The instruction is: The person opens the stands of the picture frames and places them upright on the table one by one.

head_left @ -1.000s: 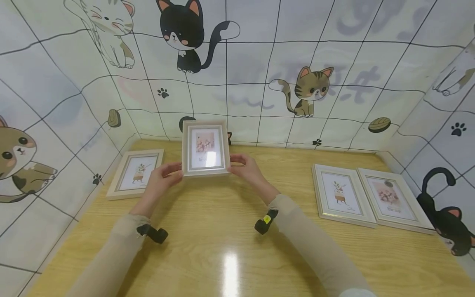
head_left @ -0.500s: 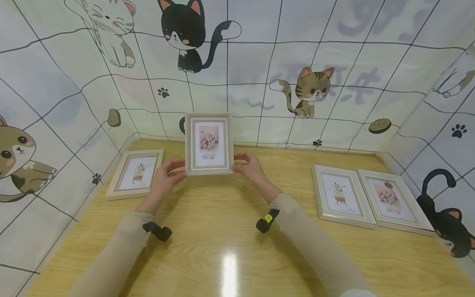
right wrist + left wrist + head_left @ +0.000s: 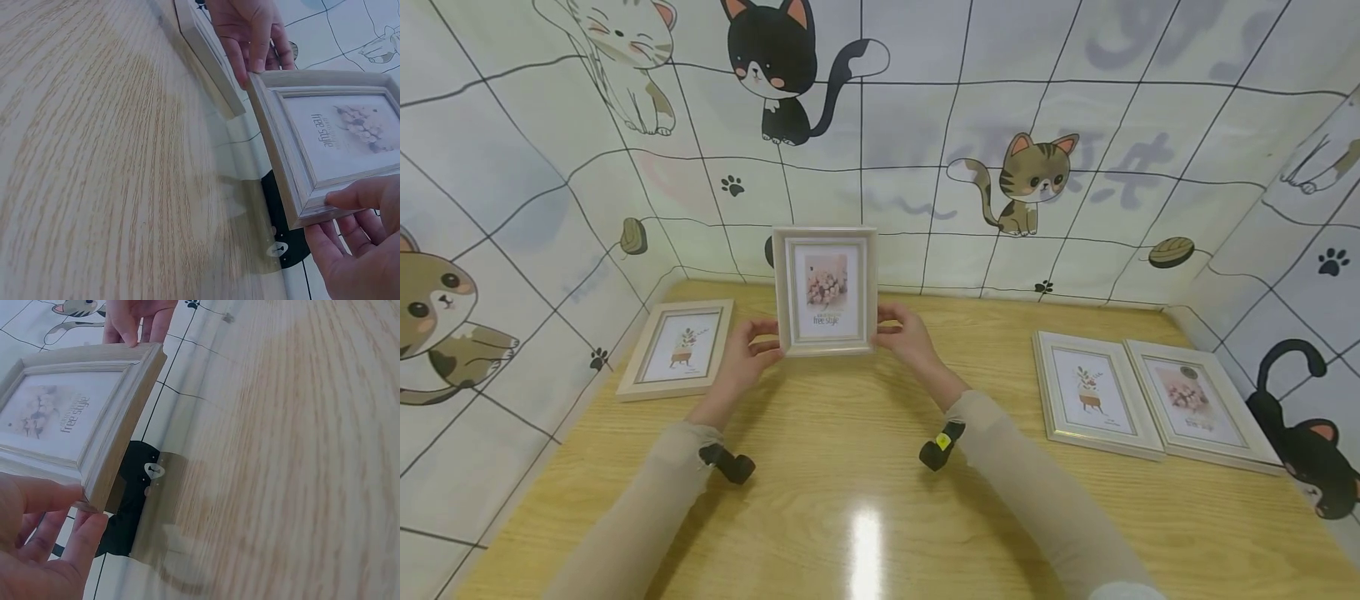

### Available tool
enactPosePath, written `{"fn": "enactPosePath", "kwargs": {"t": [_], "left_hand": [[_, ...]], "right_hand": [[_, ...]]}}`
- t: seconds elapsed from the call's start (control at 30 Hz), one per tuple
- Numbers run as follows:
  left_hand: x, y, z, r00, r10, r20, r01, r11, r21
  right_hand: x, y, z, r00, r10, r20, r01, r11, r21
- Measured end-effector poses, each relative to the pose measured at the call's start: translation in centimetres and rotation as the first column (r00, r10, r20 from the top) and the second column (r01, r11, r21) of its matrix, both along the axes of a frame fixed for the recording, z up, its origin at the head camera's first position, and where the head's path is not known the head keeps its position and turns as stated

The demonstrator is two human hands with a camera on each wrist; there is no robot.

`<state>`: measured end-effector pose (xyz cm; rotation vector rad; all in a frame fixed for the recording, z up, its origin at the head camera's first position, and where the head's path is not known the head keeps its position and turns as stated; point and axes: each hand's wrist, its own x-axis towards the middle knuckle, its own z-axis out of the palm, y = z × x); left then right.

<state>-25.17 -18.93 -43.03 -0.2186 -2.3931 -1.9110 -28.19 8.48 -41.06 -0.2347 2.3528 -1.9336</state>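
Observation:
A pale wooden picture frame (image 3: 826,290) with a pink flower print and the words "free style" is held upright above the back of the table. My left hand (image 3: 748,357) pinches its lower left corner, thumb on the front face and fingers behind, as the left wrist view shows for the hand (image 3: 47,534). At the lower right corner my right hand (image 3: 912,340) pinches it the same way; in the right wrist view that hand (image 3: 359,237) has its thumb on the front moulding. A gap of table shows below the frame's bottom edge in both wrist views.
Left of my left hand lies a frame with a potted-plant print (image 3: 679,348). To the right lie a second plant-print frame (image 3: 1092,395) and a flower-print frame (image 3: 1193,398), side by side. Cat-patterned walls (image 3: 895,125) enclose the wooden table (image 3: 820,467) at back and sides.
The held picture frame has risen slightly, shifted a little right and tipped more upright, and the glare on its glass has gone. Both hands still pinch it; the left has moved slightly right.

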Motion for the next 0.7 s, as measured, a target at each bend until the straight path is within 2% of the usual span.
{"fn": "enactPosePath", "kwargs": {"t": [0.2,0.5,0.7], "left_hand": [[-0.3,0.3,-0.3,1.000,0.022,-0.018,-0.023,1.000,-0.019],[-0.9,0.4,-0.3,0.998,0.055,0.031,-0.051,0.993,-0.109],[-1.5,0.1,-0.2,0.998,0.008,0.069,0.000,0.993,-0.120]], "right_hand": [[-0.1,0.0,-0.4,0.998,0.003,-0.057,-0.003,1.000,0.006],[0.0,-0.1,-0.4,0.998,0.001,-0.057,-0.001,1.000,-0.002],[0.2,-0.2,-0.3,0.997,-0.003,-0.081,0.003,1.000,0.003]]}}
